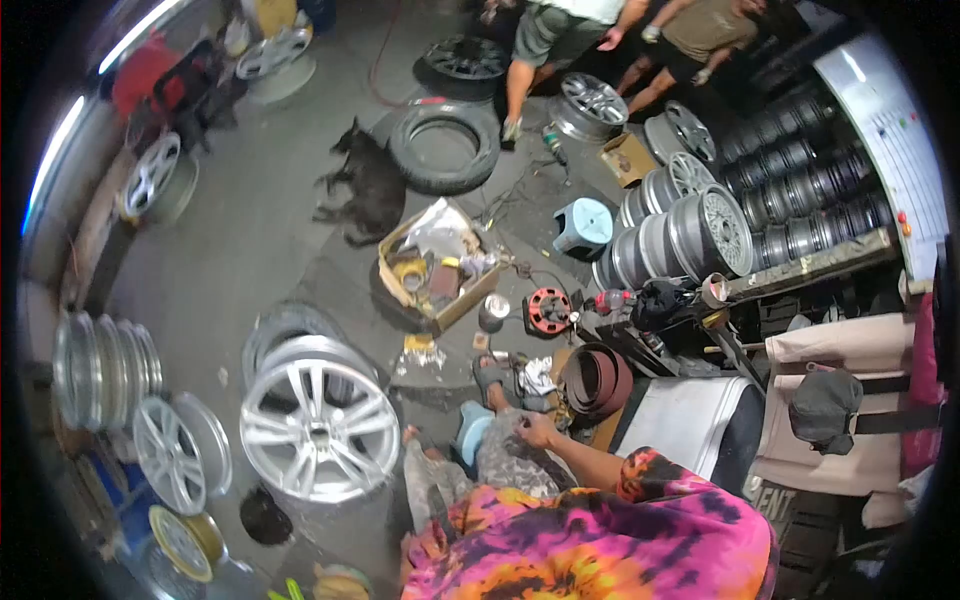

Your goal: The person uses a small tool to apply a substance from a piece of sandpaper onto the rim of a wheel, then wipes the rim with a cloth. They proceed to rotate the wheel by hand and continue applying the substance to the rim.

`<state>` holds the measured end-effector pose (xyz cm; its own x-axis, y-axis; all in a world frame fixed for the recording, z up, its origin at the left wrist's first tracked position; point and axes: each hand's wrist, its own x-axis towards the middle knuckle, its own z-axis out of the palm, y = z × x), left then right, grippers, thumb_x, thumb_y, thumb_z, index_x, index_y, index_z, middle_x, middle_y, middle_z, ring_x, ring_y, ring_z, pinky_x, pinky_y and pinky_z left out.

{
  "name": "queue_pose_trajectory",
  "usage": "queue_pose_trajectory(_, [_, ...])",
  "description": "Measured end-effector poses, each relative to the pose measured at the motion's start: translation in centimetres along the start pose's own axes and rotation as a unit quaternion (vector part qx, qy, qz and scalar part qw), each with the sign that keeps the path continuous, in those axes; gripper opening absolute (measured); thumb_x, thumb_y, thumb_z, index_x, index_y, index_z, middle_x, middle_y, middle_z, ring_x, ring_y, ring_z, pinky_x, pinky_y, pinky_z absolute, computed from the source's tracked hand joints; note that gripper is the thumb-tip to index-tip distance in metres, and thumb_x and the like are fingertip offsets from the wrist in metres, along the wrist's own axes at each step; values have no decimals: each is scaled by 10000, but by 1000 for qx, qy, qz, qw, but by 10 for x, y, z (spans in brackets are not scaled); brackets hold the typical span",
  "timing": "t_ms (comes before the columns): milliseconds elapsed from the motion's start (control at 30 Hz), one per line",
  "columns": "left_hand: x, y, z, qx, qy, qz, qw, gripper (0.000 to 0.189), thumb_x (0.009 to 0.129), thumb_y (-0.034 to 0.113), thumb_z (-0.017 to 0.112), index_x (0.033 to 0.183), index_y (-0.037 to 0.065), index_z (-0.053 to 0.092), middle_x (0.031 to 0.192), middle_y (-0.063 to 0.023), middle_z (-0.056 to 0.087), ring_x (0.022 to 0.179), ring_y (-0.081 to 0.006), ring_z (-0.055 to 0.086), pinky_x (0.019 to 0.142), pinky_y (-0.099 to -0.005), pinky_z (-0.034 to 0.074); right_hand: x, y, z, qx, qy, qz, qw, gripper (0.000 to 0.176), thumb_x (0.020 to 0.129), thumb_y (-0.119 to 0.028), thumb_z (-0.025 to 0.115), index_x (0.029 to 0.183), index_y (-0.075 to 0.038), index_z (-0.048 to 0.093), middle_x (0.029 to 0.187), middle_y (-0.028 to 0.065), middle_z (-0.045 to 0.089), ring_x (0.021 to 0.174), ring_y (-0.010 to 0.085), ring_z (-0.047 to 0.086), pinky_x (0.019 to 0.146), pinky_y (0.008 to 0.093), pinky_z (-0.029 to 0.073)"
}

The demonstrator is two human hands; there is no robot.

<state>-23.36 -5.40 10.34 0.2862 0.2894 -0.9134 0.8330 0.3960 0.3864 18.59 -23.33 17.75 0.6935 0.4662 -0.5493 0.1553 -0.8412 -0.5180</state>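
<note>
My right hand (536,430) rests over the thigh of my grey patterned trousers (510,455), fingers curled in; what they hold, if anything, is hidden. My left hand does not show; the tie-dye shirt (600,540) covers that side. A silver multi-spoke wheel rim (320,432) leans on a tyre (290,325) in front of me to the left. Close by my legs is a light-blue stool (472,432). Just beyond my right hand lies a brown abrasive belt roll (600,380).
A cardboard box (440,318) of supplies sits ahead, with a red cable reel (549,312) beside it. A black dog (370,185) lies near a tyre (445,148). Rims (675,235) are stacked at right and more rims (105,370) at left. Two people (700,35) stand at the back.
</note>
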Motion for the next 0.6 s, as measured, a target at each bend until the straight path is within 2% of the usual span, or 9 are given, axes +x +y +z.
queue_pose_trajectory(33, [-9,-20,4,-14,0,-6,1000,383,932,310,563,1068,-31,671,999,-245,707,935,-356,689,793,-432,529,-5,-1,6,-10,23,-26,999,268,843,-286,676,972,-51,691,847,167,709,818,292,704,749,403,534])
queue_pose_trajectory(167, [-40,-96,34,-74,7,-35,997,381,933,308,561,1068,-32,671,1001,-243,707,934,-354,689,794,-431,528,-8,-16,29,-37,-99,-40,994,283,867,-299,658,972,-38,696,821,173,695,782,289,683,718,406,516])
queue_pose_trajectory(233, [-56,-121,54,-108,12,-52,993,381,934,307,561,1068,-32,671,1002,-243,707,934,-354,689,795,-430,528,-10,-22,44,-122,-116,-105,980,268,878,-307,666,960,-56,714,812,173,688,768,274,673,692,394,506])
queue_pose_trajectory(300, [-62,-141,77,-138,8,-60,989,380,935,305,560,1068,-33,671,1002,-242,708,934,-353,689,795,-429,528,-16,-40,43,-103,-179,-71,976,256,881,-299,657,967,-65,716,854,193,696,811,309,684,719,413,518])
queue_pose_trajectory(367, [-55,-156,100,-166,4,-53,985,379,936,304,559,1068,-33,671,1003,-241,708,934,-352,689,795,-429,528,-20,-46,49,-192,-156,-127,961,249,884,-300,652,972,-78,721,905,203,703,853,349,687,752,437,527])
queue_pose_trajectory(400, [-55,-163,111,-182,7,-49,982,379,936,304,559,1068,-33,671,1004,-241,708,934,-352,689,796,-428,528,-18,-61,43,-197,-195,-97,956,272,884,-330,655,981,-86,726,948,204,706,880,379,678,774,456,530])
queue_pose_trajectory(433, [-54,-170,123,-201,14,-47,978,378,937,303,558,1068,-33,671,1004,-241,708,934,-351,689,796,-428,528,-25,-109,26,-179,-209,-82,958,226,890,-271,669,992,-77,723,913,179,719,822,346,694,750,427,537])
queue_pose_trajectory(500, [-41,-172,143,-230,33,-28,972,377,938,302,557,1068,-33,671,1005,-240,708,934,-351,689,796,-427,528,-6,-95,33,-85,-200,-215,952,167,903,-194,676,998,-63,718,891,146,724,804,265,700,745,377,533])
queue_pose_trajectory(600, [-12,-174,165,-267,57,0,962,376,939,300,556,1069,-34,671,1006,-239,708,934,-349,689,797,-426,528,7,-101,34,-31,-226,-151,962,177,944,-181,662,1003,-18,699,845,74,698,811,131,635,755,300,503])
